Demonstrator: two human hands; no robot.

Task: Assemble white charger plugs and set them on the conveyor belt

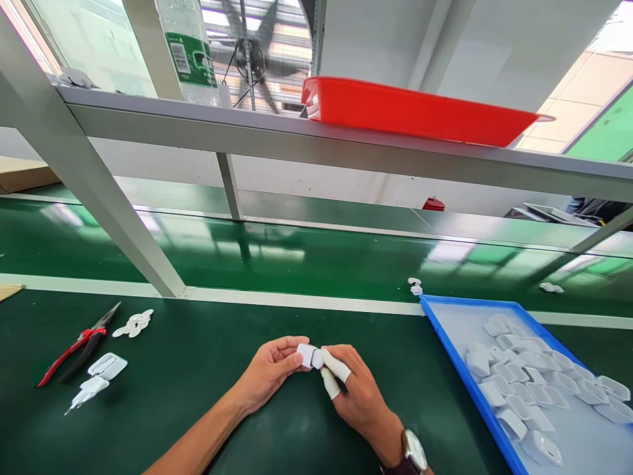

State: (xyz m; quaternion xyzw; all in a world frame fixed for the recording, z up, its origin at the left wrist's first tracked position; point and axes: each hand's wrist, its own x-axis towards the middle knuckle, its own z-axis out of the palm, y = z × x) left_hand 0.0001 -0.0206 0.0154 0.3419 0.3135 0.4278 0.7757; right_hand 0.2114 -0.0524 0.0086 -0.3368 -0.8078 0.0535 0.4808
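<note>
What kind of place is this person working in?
Probably a factory assembly line: a long green conveyor belt runs past the bench, a blue plastic tray holds many identical white plastic shells, and red-handled pliers lie nearby.

At lower centre, the left hand (270, 369) and right hand (359, 396) pinch a small white plastic part (310, 356) between them above the green table (198, 389). A blue tray (445, 336) of similar white parts sits at lower right; red-handled pliers (74, 349) lie at lower left
</note>
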